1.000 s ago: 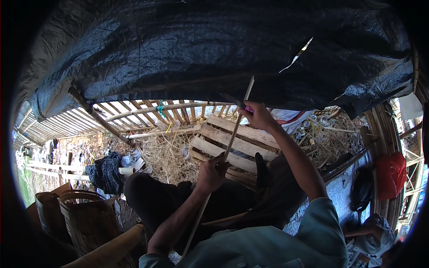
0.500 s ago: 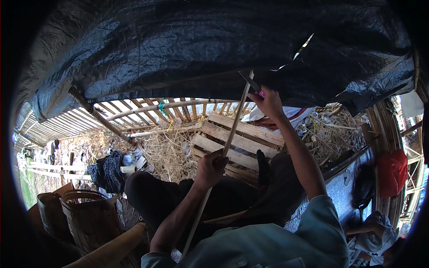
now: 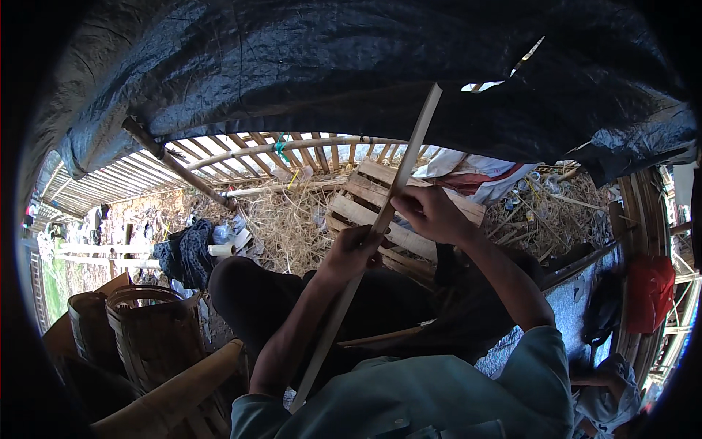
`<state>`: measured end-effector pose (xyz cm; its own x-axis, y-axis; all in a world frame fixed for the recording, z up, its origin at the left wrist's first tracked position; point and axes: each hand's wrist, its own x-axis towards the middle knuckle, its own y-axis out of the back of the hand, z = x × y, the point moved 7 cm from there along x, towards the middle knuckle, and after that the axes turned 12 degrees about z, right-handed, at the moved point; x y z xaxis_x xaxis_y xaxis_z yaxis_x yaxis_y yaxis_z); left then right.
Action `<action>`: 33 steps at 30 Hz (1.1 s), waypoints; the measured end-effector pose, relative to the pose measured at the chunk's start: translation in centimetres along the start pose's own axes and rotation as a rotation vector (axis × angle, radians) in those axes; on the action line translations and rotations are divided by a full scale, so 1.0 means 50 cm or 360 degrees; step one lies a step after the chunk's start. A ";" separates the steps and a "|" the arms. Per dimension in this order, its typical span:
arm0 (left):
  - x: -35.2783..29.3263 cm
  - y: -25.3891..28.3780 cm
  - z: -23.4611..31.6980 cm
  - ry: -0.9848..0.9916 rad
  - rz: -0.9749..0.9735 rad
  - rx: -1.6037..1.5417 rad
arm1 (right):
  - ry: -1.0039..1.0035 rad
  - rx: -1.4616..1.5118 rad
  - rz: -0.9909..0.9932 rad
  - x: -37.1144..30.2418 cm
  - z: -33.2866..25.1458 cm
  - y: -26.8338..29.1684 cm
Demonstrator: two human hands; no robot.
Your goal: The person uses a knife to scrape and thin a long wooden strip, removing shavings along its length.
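A long pale bamboo strip slants from my lap up toward the dark sheet. My left hand is closed around it near its middle. Just above, my right hand is closed, its fingertips against the strip's edge. Any knife inside or behind that hand is hidden from view. My dark-trousered legs are bent beneath the strip, whose lower end lies by my left sleeve.
A slatted wooden pallet lies on straw ahead. Black sheeting hangs low above a bamboo fence. Woven baskets and a bamboo pole stand left; a red bag and another person are right.
My right hand has come down from the strip's upper end to near my left hand. The pink-handled knife it held there is no longer visible. The strip's top now reaches higher and farther right.
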<state>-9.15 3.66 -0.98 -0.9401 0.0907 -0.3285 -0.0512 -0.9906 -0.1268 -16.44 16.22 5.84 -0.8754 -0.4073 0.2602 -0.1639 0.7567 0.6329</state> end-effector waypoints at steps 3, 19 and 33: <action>-0.001 -0.008 0.005 -0.0025 0.0015 0.0034 | -0.0135 -0.0041 -0.0243 -0.031 0.014 -0.029; 0.017 0.008 -0.046 0.0024 -0.0079 0.0174 | 0.0242 -0.0562 -0.0189 -0.084 -0.019 -0.086; 0.018 0.028 -0.017 -0.0257 0.0100 0.0612 | 0.0234 -0.0930 -0.0217 -0.069 -0.009 -0.102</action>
<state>-9.79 2.42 -2.25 -0.9846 0.0419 -0.1700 -0.0854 -0.9625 0.2576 -12.37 13.53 2.05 -0.7855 -0.5782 0.2206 0.0428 0.3048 0.9514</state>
